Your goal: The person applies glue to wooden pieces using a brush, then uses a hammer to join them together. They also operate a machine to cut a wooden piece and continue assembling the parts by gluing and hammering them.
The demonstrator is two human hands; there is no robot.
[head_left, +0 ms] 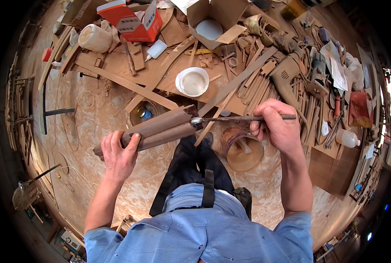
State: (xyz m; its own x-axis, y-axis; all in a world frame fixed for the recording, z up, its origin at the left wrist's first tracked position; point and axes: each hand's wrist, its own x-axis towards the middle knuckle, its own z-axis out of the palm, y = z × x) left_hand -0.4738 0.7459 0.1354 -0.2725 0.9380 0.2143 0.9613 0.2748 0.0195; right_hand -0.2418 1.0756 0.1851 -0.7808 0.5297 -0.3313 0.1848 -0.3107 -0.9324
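Observation:
My left hand (120,151) is closed around a dark brown shaped wooden piece (160,128), which slants up to the right in front of me. Its far end shows a cut joint. Between the fingers of my right hand (276,124) is a thin dark brush (241,118), held level. The brush's whitish tip touches the end of the wood, where a white smear (196,120) shows. Beyond the wood, on the cluttered bench, stands a white tub (192,82) with pale stuff inside.
A power drill (287,72) lies among wood strips at the right. At the back are an open cardboard box (213,26), a red and white box (132,22) and a white jug (95,38). A bucket (243,153) stands on the floor by my feet.

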